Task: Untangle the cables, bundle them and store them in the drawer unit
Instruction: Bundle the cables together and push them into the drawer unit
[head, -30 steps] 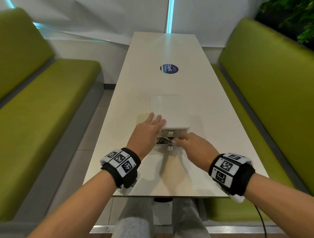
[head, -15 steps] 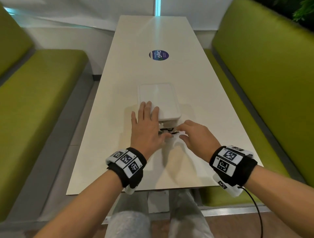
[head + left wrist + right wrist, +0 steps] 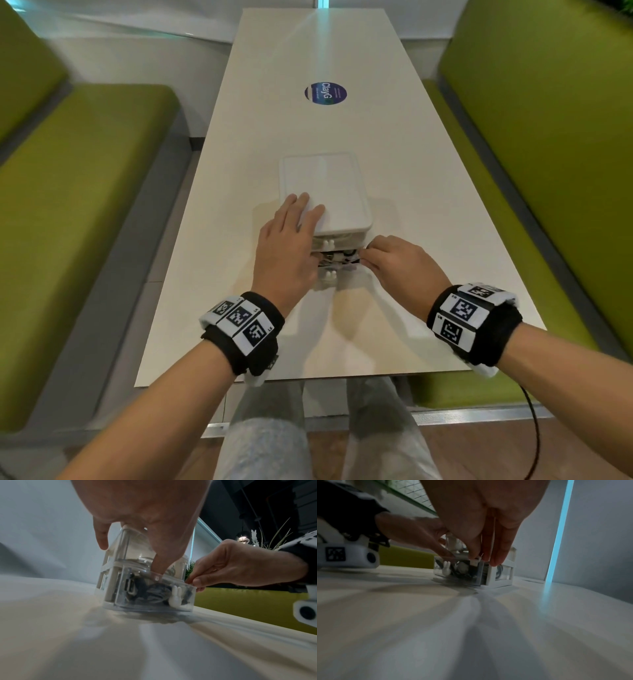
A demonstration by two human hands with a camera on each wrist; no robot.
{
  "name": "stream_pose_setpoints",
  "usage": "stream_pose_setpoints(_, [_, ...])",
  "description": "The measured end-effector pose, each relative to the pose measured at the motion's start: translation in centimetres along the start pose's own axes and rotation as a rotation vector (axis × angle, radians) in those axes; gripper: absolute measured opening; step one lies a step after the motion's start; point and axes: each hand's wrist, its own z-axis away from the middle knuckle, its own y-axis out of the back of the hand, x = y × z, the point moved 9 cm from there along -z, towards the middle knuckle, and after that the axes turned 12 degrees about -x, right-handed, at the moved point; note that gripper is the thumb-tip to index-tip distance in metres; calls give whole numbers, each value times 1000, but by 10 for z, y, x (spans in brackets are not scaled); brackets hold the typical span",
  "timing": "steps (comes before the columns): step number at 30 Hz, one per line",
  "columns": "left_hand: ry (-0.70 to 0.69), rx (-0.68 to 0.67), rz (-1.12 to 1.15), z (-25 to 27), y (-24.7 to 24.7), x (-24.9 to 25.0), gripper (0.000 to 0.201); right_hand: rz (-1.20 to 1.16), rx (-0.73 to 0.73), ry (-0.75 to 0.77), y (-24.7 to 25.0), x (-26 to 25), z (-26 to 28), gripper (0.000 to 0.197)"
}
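A white drawer unit (image 3: 325,192) with clear drawers stands mid-table. Its bottom drawer (image 3: 154,604) is pulled out a little and holds dark and white cables (image 3: 154,592). The drawer front carries a white rabbit-shaped knob (image 3: 175,596). My left hand (image 3: 294,240) lies with straight fingers on the unit's top, and its thumb (image 3: 159,566) reaches down into the open drawer. My right hand (image 3: 368,255) is at the drawer's right corner. There its thumb and fingers pinch a white cable end (image 3: 475,561). The rest of that cable is hidden.
The long white table (image 3: 308,342) carries a round blue sticker (image 3: 325,93) beyond the unit. Green benches run along the left (image 3: 85,205) and the right (image 3: 548,154). The table's near edge (image 3: 308,378) is just behind my wrists.
My left hand has slid further onto the unit's top, with its thumb over the drawer. My right hand has carried the white cable from in front of the drawer to its right corner.
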Motion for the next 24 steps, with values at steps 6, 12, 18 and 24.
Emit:
stream_pose_setpoints(6, [-1,-50,64,-4,2,-1,71,10,-56,78,-2,1,-6,26])
stream_pose_setpoints(12, [4,-80,36,-4,5,1,71,30,-80,72,-5,-12,-5,21])
stream_pose_setpoints(18, [-8,-42,-15,-6,5,-1,67,184,-68,84,0,-27,1,25])
stream_pose_setpoints(24, [-18,-46,31,-6,6,-2,66,274,-61,90,5,-31,1,31])
